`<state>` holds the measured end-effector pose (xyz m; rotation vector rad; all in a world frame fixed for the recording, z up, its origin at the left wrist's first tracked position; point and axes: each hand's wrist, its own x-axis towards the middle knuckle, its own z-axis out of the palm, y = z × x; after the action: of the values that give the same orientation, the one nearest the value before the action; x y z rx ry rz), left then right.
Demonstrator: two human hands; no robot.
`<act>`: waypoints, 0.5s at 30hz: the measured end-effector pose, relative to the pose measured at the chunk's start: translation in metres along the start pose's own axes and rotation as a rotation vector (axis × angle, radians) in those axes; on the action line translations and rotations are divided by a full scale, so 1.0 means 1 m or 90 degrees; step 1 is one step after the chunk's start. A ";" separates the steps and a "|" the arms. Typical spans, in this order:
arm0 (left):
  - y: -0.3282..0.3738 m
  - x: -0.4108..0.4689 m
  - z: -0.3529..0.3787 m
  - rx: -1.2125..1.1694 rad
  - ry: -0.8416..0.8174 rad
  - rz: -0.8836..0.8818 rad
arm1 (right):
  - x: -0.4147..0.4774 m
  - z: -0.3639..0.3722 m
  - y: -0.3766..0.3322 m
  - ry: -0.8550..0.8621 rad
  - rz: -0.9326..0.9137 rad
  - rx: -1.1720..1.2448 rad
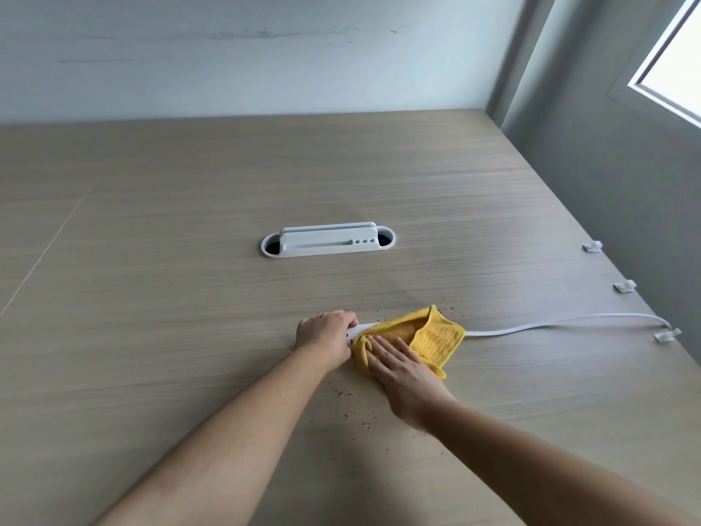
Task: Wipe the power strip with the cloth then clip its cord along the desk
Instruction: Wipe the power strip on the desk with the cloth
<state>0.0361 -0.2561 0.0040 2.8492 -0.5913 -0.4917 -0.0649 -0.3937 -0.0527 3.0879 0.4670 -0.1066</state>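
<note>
A white power strip (360, 329) lies on the wooden desk (189, 282), mostly hidden under a yellow cloth (436, 336). My left hand (326, 337) grips the strip's left end. My right hand (402, 370) lies flat with fingers spread, pressing the cloth onto the strip. The white cord (550, 323) runs right from under the cloth to the desk's right edge. Three white cable clips sit along that edge: one far (592, 246), one middle (625, 286), one near (667, 335) at the cord's end.
A white cable-port insert (328, 240) is set into the desk's middle, beyond the hands. Brown crumbs (352, 404) are scattered around the strip. A wall runs behind the desk, and a grey wall with a window (675, 70) stands on the right.
</note>
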 end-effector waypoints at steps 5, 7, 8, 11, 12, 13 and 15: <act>-0.003 0.000 0.001 0.002 -0.027 -0.004 | -0.003 -0.008 0.031 0.017 0.107 -0.005; -0.003 0.000 0.002 -0.001 -0.019 0.001 | -0.014 -0.004 0.022 0.024 0.101 -0.013; -0.003 0.001 0.002 -0.001 -0.015 0.004 | -0.014 -0.005 0.014 0.008 0.086 -0.001; -0.003 0.002 0.000 -0.002 -0.018 0.007 | 0.009 -0.009 0.011 0.015 0.039 0.037; -0.003 0.002 0.000 -0.002 -0.023 0.003 | 0.014 -0.014 0.018 -0.011 0.066 0.037; -0.003 0.001 0.000 -0.003 -0.024 0.000 | 0.014 -0.015 0.026 -0.002 0.088 0.032; -0.004 0.001 0.002 -0.008 -0.016 -0.002 | -0.002 -0.013 0.033 0.044 0.136 -0.018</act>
<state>0.0371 -0.2533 0.0009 2.8359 -0.5859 -0.5302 -0.0559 -0.4251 -0.0390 3.0975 0.1371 0.0094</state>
